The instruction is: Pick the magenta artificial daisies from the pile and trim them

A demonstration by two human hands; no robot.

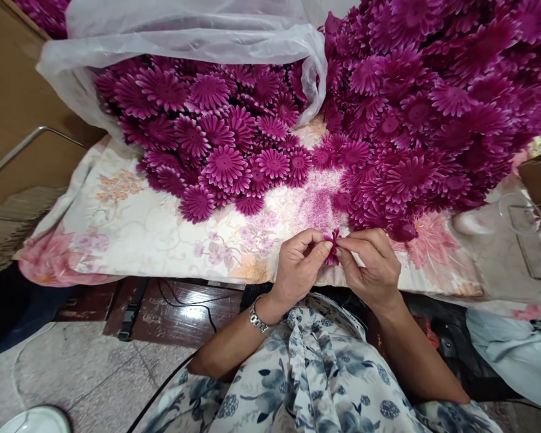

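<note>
Between my hands, at the near edge of the cloth-covered table, is a small magenta artificial flower [332, 256], seen edge-on. My left hand [300, 260] pinches it from the left with thumb and index finger; a metal watch is on that wrist. From the right, my right hand [370, 261] pinches the same flower with its fingertips, partly hiding it. A pile of loose magenta flower heads [225, 165] spills from a plastic bag [180, 45] on the left. A taller heap of magenta flowers [410, 174] rises just beyond my right hand.
Purple specks [315, 201] dust the floral tablecloth [130, 234] beyond my hands. Cardboard [22, 78] stands at the left edge, and a clear plastic piece [520, 213] lies at the right. Below the table are a strap [130, 316] and dark cables.
</note>
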